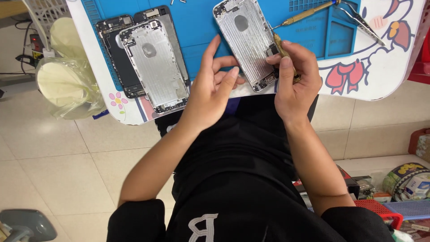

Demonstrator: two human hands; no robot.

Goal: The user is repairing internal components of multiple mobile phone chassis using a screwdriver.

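Right hand (296, 76) closed in a pinch grip on a brass-coloured screwdriver (283, 50), tip down on the lower right edge of a silver phone housing (246, 42). Left hand (214, 85) holds nothing, fingers spread and loosely curled, fingertips just beside the housing's lower left edge, looks like steadying it; contact hard to tell. Housing lies open side up, tilted, on the blue work mat (197, 27), bottom end hanging over the near edge of the white tabletop (367, 80). Progress, as a judgement: this housing is mostly stripped, only small parts left at top and bottom end, so work is far along, bottom corner still being worked. Two more stripped housings (154, 62) stacked to the left, partly overlapping, near the tabletop's edge. A second screwdriver (309, 12) and tweezers (365, 22) lie at upper right, well apart from the hands. Open mat between the two phone groups; little room near the front edge, the person's lap right below.
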